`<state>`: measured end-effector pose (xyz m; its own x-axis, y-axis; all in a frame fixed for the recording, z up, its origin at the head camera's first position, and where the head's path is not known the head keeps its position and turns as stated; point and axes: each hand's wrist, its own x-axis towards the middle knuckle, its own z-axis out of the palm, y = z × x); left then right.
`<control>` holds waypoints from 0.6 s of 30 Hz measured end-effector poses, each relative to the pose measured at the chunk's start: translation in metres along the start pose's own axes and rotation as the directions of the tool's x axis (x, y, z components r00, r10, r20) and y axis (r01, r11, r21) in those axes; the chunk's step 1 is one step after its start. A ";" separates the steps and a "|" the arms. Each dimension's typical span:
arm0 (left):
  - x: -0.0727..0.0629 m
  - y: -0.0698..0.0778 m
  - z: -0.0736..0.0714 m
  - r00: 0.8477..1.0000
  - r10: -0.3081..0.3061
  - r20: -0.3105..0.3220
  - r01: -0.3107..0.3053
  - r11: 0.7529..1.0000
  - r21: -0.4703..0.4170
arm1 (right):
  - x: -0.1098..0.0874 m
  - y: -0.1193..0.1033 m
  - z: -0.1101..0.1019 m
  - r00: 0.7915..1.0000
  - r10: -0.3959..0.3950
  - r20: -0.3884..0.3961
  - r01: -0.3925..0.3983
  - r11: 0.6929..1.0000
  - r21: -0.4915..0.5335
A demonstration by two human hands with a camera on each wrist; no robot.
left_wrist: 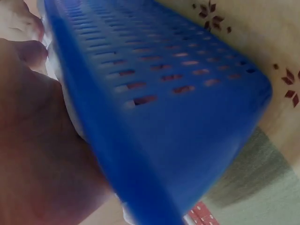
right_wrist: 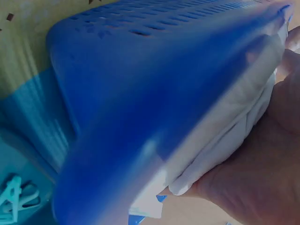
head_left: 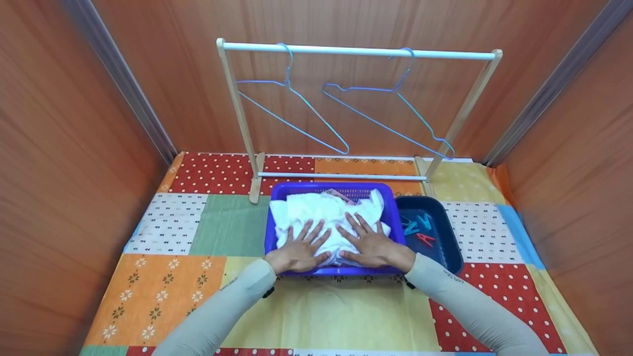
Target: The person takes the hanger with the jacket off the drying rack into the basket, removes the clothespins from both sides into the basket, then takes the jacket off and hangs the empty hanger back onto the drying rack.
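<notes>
Crumpled white cloth (head_left: 316, 207) fills a purple-blue plastic basket (head_left: 393, 207) with slotted walls. My left hand (head_left: 299, 251) lies palm down on the cloth's near left part, fingers straight and spread. On the near right part rests my right hand (head_left: 371, 244), its fingers also spread. A bit of pinkish cloth (head_left: 341, 196) shows at the basket's far side. In the left wrist view the basket's slotted wall (left_wrist: 154, 93) stands beside the palm. The right wrist view shows white cloth (right_wrist: 225, 136) between the basket rim and the right hand.
Behind the basket stands a rack (head_left: 356, 50) with a white rail and wooden legs. Two wire hangers, one left (head_left: 306, 129) and one right (head_left: 385, 129), hang from it. A dark tray (head_left: 447, 247) with several clothes pegs (head_left: 424, 239) sits right of the basket. Wooden panels (head_left: 54, 148) enclose the patterned tablecloth (head_left: 346, 311).
</notes>
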<state>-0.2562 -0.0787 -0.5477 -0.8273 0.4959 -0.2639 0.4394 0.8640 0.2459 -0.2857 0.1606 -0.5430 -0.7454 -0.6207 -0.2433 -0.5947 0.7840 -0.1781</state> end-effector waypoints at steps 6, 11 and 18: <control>-0.001 0.002 0.008 0.999 0.000 0.046 -0.001 1.000 0.031 | -0.002 -0.007 0.006 0.999 0.016 0.032 -0.016 1.000 0.003; -0.001 -0.002 0.008 1.000 -0.009 0.023 0.008 0.999 0.039 | 0.002 -0.010 0.003 1.000 0.013 0.002 -0.013 1.000 0.016; -0.004 -0.008 0.005 0.997 -0.009 -0.080 0.008 1.000 -0.018 | 0.004 -0.008 -0.002 0.998 -0.005 -0.056 0.008 0.999 0.048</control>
<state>-0.2546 -0.0873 -0.5536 -0.8568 0.4791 -0.1905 0.4263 0.8662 0.2608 -0.2848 0.1512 -0.5402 -0.7578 -0.6245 -0.1889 -0.5855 0.7787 -0.2252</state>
